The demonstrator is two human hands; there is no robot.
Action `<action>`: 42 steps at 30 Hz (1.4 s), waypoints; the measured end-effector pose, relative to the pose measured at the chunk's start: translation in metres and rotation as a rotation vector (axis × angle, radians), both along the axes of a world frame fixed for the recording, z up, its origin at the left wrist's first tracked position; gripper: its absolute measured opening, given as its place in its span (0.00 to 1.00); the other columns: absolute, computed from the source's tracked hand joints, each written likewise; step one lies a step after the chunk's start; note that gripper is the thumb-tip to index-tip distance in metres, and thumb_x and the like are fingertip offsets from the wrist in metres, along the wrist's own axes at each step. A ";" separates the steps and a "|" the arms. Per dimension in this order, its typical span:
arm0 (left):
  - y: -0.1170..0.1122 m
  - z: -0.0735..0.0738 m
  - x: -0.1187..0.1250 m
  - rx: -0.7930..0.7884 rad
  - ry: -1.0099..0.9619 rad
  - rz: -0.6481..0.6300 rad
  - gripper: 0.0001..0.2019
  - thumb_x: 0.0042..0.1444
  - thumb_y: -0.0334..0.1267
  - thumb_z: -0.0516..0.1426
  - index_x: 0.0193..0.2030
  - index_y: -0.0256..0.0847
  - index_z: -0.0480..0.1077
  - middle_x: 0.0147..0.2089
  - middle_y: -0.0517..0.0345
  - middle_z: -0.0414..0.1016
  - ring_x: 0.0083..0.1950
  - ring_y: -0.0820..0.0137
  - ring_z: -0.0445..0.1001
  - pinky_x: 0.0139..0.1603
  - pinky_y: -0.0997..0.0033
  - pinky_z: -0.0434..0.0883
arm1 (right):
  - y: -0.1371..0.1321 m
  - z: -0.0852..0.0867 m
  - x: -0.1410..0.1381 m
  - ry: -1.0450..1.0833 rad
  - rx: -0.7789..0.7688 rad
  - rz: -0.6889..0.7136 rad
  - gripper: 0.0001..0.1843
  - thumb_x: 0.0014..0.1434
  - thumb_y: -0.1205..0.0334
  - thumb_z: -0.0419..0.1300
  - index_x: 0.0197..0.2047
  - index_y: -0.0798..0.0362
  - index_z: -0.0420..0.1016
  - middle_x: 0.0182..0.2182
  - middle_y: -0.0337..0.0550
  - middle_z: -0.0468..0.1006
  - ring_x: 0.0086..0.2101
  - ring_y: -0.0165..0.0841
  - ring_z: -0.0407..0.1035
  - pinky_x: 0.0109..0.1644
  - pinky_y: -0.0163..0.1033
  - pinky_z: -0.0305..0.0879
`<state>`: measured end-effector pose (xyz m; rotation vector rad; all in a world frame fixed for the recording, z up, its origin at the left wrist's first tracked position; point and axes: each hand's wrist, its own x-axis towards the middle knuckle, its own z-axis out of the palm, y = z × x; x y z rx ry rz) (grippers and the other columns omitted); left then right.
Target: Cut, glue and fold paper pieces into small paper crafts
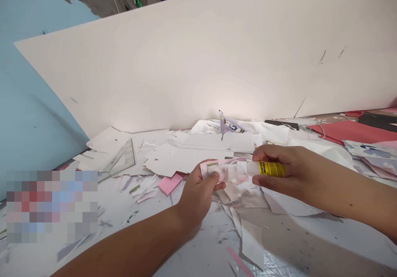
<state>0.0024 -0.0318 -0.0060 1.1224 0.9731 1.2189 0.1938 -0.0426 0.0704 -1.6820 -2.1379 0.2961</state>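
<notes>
Between the thumb and fingers of my left hand (201,190) is a small pink and white paper piece (231,173), held above the littered table. My right hand (288,171) grips a glue stick (272,169) with a yellow label and a clear, whitish front end. That front end points left and meets the right part of the paper piece; whether the glue itself touches it I cannot tell. Both hands are closed. My fingers hide part of the paper and the back of the glue stick.
Paper scraps cover the white table (173,244). A clear set square (122,160) lies at left, a pink paper piece (171,183) beside my left hand. Red sheets (356,130) lie at far right. A white panel (198,62) stands behind, a blue wall (27,115) at left.
</notes>
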 end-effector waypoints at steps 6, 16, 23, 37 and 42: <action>0.000 0.004 0.001 -0.030 -0.049 -0.006 0.11 0.54 0.37 0.54 0.44 0.42 0.69 0.41 0.55 0.74 0.42 0.68 0.73 0.46 0.64 0.70 | 0.000 -0.001 0.000 0.058 -0.021 0.064 0.09 0.49 0.51 0.56 0.30 0.47 0.68 0.20 0.36 0.69 0.21 0.32 0.62 0.23 0.34 0.52; 0.000 0.001 0.001 -0.023 -0.091 -0.037 0.12 0.52 0.38 0.55 0.43 0.41 0.70 0.40 0.53 0.75 0.41 0.66 0.73 0.46 0.61 0.70 | 0.000 0.000 0.001 0.076 -0.072 0.081 0.09 0.50 0.52 0.56 0.30 0.48 0.69 0.20 0.35 0.66 0.18 0.29 0.59 0.19 0.33 0.50; 0.002 0.002 -0.001 -0.017 -0.106 -0.032 0.11 0.51 0.39 0.57 0.41 0.39 0.71 0.37 0.54 0.74 0.38 0.69 0.72 0.44 0.64 0.70 | -0.002 0.002 0.000 0.094 -0.109 0.074 0.09 0.51 0.52 0.55 0.30 0.48 0.68 0.20 0.35 0.68 0.19 0.29 0.59 0.18 0.33 0.48; 0.001 0.004 0.001 -0.043 -0.117 -0.053 0.08 0.50 0.36 0.56 0.37 0.39 0.71 0.34 0.56 0.74 0.36 0.69 0.73 0.42 0.64 0.71 | -0.003 0.004 -0.002 0.069 -0.173 0.063 0.09 0.51 0.52 0.54 0.29 0.48 0.67 0.18 0.34 0.64 0.17 0.28 0.56 0.17 0.32 0.45; 0.000 0.003 0.001 -0.084 -0.161 -0.041 0.08 0.48 0.32 0.54 0.36 0.39 0.72 0.35 0.56 0.74 0.36 0.69 0.73 0.41 0.65 0.72 | -0.002 0.003 -0.002 0.084 -0.169 0.090 0.08 0.50 0.53 0.55 0.27 0.48 0.67 0.17 0.33 0.63 0.16 0.28 0.55 0.17 0.32 0.46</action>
